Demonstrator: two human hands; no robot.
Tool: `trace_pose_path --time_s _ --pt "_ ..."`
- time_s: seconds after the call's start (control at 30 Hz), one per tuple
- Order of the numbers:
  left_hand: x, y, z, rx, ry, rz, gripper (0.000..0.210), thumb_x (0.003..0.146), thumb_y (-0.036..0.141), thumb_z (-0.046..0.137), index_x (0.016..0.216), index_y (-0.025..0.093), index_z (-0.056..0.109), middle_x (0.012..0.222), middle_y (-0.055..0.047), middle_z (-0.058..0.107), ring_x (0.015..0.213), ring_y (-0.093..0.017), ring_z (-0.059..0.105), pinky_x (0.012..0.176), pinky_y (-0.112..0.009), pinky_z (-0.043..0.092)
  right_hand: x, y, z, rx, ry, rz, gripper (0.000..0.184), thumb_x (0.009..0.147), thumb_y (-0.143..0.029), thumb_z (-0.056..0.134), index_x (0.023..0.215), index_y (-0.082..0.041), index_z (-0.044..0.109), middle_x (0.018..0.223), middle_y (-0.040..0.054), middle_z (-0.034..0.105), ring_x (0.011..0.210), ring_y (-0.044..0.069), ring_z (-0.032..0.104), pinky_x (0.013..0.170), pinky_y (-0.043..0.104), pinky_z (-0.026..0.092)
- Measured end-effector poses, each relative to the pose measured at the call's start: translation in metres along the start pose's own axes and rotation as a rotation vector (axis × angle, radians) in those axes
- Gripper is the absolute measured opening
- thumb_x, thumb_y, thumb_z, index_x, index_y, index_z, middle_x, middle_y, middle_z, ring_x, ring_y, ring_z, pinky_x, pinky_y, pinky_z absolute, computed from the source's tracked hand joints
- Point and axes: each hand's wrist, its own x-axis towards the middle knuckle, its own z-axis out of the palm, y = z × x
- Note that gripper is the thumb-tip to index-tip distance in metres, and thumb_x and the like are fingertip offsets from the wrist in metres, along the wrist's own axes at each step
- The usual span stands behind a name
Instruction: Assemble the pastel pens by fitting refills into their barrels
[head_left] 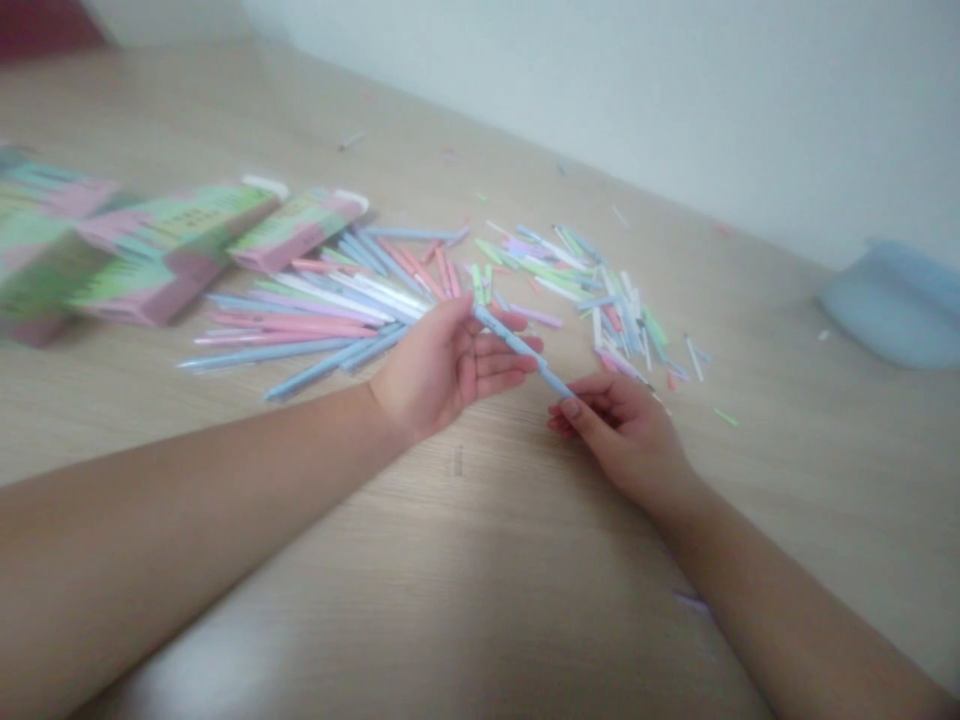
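A slim light-blue pen (514, 342) slants between my two hands above the table. My left hand (450, 365) has its palm turned up, with the pen's upper end at the thumb and its barrel across the loosely extended fingers. My right hand (626, 430) pinches the lower end between thumb and fingers. Just behind the left wrist lies a fanned pile of pastel pens (322, 320) in blue, pink, white and green. Beyond the right hand is a scattered heap of small pen parts (630, 315). Blur hides the fine detail of the pen.
Several green-and-pink boxes (180, 240) lie at the left. A pale blue object (896, 305), perhaps a bag or bowl, rests at the right by the white wall (675, 110). Loose bits are strewn over the wooden table (420, 600). Something dark red (49, 30) shows at the upper left.
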Motion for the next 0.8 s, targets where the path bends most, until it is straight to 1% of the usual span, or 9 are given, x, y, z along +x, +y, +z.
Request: trace_pose_path --time_s 0.1,0.23,0.3,0.43,0.47,0.53,0.63,0.7,0.8 --pt "0.0 0.001 0.001 -0.029 0.013 -0.023 0.044 0.102 0.043 0.039 0.101 0.011 0.071 0.094 -0.013 0.079 0.077 -0.017 0.076 0.072 -0.025 0.062 -0.001 0.002 0.0 -0.005 0.007 0.014 0.027 0.088 -0.046 0.079 0.098 -0.024 0.067 0.08 0.0033 0.078 0.07 0.018 0.076 0.065 0.031 0.064" --pt "0.002 0.001 0.0 -0.052 -0.01 -0.013 0.038 0.101 0.035 0.044 0.101 0.01 0.072 0.092 -0.012 0.078 0.079 -0.016 0.076 0.074 -0.024 0.062 -0.002 0.004 0.0 0.008 0.009 0.016 0.025 0.088 -0.046 0.079 0.098 -0.027 0.065 0.081 0.0028 0.078 0.071 0.019 0.076 0.067 0.033 0.064" --pt "0.001 0.001 -0.001 -0.054 -0.008 -0.011 0.04 0.102 0.039 0.045 0.102 0.011 0.073 0.09 -0.011 0.078 0.079 -0.016 0.076 0.074 -0.024 0.062 -0.002 0.004 0.001 0.009 0.006 0.012 0.025 0.089 -0.047 0.078 0.097 -0.027 0.065 0.081 0.0028 0.078 0.071 0.02 0.076 0.067 0.035 0.064" --pt "0.0 0.001 0.001 -0.062 0.003 -0.006 0.057 0.099 0.061 0.044 0.102 0.012 0.073 0.09 -0.011 0.076 0.084 -0.018 0.074 0.076 -0.026 0.061 -0.001 0.004 0.001 0.01 0.002 0.007 0.024 0.09 -0.046 0.077 0.099 -0.027 0.065 0.081 0.0025 0.077 0.07 0.019 0.075 0.066 0.033 0.064" --pt "0.0 0.0 0.001 -0.058 0.003 -0.006 0.059 0.098 0.064 0.044 0.101 0.013 0.073 0.091 -0.011 0.075 0.084 -0.018 0.074 0.077 -0.026 0.061 -0.001 0.004 0.001 0.012 0.004 0.005 0.024 0.09 -0.045 0.077 0.099 -0.026 0.065 0.08 0.0024 0.077 0.07 0.018 0.075 0.065 0.033 0.063" --pt "0.001 -0.003 0.002 -0.022 0.029 0.009 0.049 0.099 0.057 0.05 0.101 0.014 0.073 0.091 -0.009 0.074 0.081 -0.015 0.072 0.077 -0.025 0.06 -0.001 0.001 0.0 0.007 0.027 -0.014 0.024 0.09 -0.044 0.077 0.098 -0.025 0.066 0.081 0.0025 0.078 0.07 0.018 0.075 0.063 0.031 0.062" --pt "0.004 -0.011 0.001 0.135 0.108 0.106 0.021 0.095 0.035 0.065 0.1 0.015 0.071 0.082 -0.002 0.068 0.07 -0.009 0.065 0.068 -0.018 0.054 0.0 -0.003 -0.002 0.003 0.114 -0.058 0.022 0.089 -0.041 0.078 0.098 -0.024 0.067 0.082 0.0024 0.078 0.072 0.017 0.075 0.062 0.029 0.061" --pt "0.006 -0.017 -0.001 0.31 0.128 0.189 0.017 0.092 0.03 0.069 0.102 0.016 0.067 0.074 0.001 0.065 0.066 -0.008 0.062 0.063 -0.018 0.05 0.001 -0.004 -0.003 0.037 0.183 -0.08 0.021 0.09 -0.04 0.078 0.098 -0.025 0.067 0.081 0.0008 0.077 0.071 0.017 0.074 0.061 0.029 0.061" --pt "0.007 -0.024 -0.004 0.586 0.151 0.259 0.02 0.091 0.024 0.068 0.108 0.02 0.057 0.074 0.002 0.068 0.067 -0.011 0.065 0.063 -0.022 0.05 0.004 -0.001 -0.01 0.057 0.234 -0.089 0.02 0.09 -0.039 0.077 0.1 -0.027 0.066 0.081 -0.0007 0.076 0.072 0.018 0.074 0.063 0.032 0.062"
